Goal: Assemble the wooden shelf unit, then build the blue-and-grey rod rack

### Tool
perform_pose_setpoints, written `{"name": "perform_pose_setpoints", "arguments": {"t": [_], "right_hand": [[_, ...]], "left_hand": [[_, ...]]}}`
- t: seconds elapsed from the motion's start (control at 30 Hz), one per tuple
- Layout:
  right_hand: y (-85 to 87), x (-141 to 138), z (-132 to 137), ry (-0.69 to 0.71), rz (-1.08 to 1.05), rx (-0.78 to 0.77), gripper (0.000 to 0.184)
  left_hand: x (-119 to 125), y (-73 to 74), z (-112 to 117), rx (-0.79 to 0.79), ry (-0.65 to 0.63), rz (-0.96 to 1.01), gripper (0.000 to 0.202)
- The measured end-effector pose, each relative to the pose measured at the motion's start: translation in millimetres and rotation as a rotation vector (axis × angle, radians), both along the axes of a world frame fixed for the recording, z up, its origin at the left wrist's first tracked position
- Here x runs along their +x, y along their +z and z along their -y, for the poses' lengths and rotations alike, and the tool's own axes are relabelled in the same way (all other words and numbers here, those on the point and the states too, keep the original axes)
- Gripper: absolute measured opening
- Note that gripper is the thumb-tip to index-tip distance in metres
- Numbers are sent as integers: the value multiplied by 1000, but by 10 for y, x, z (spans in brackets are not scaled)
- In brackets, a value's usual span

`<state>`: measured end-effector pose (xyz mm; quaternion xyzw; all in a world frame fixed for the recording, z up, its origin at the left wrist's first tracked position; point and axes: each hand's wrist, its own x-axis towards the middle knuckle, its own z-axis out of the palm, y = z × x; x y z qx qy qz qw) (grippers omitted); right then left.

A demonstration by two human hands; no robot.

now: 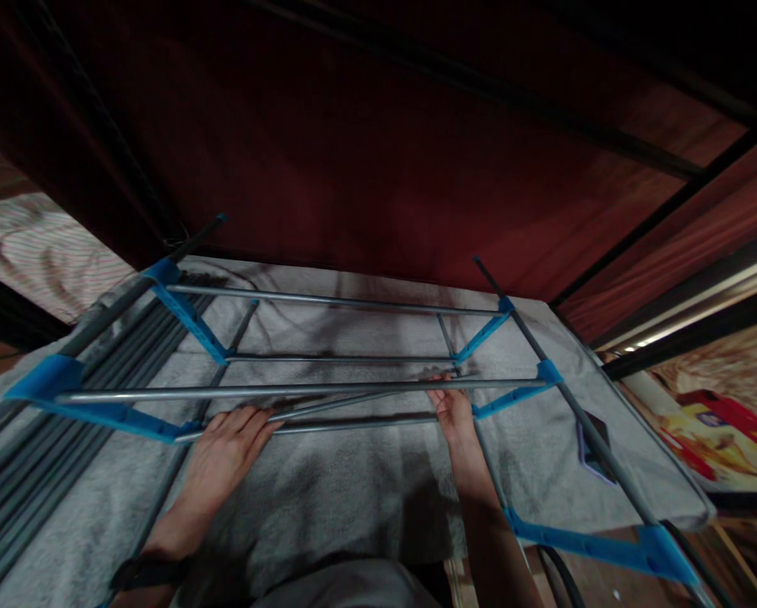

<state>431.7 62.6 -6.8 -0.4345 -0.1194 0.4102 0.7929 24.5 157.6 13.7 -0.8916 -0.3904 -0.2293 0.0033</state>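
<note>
A rack frame of grey metal rods [327, 301] and blue plastic connectors [191, 317] stands on a grey cloth-covered surface [327, 490]. My left hand [223, 452] lies low at the left, its fingers stretched along a loose slanted rod [353, 401] near the front lower bar. My right hand [454, 414] reaches under the upper front bar, fingertips pinched around the other end of that rod near a blue bracket [510, 397].
A bundle of spare grey rods [49, 456] lies along the left edge of the cloth. A small dark flat object [597, 447] rests on the cloth at right. Dark red panels [378, 169] rise behind. Colourful boxes [726, 439] sit at far right.
</note>
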Motion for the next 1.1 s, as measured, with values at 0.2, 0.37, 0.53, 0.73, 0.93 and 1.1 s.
{"name": "perform_pose_setpoints", "arguments": {"t": [0.2,0.37,0.53,0.73,0.93,1.1], "right_hand": [[44,-30,-180,-23,0,-66,16],[75,-23,-267,2,7,-60,13],[80,-15,-312,33,3,-52,17],[-21,28,-342,34,-45,-37,25],[-96,120,-360,79,-119,-15,33],[-123,140,-344,56,-148,-1,25]], "left_hand": [[20,-39,-76,4,8,-20,44],[34,-91,-106,-10,43,-7,44],[46,-113,-98,-7,60,-4,47],[42,-146,-105,-3,67,-20,45],[52,-190,-135,24,68,-16,42],[79,-245,-148,37,54,-21,39]]}}
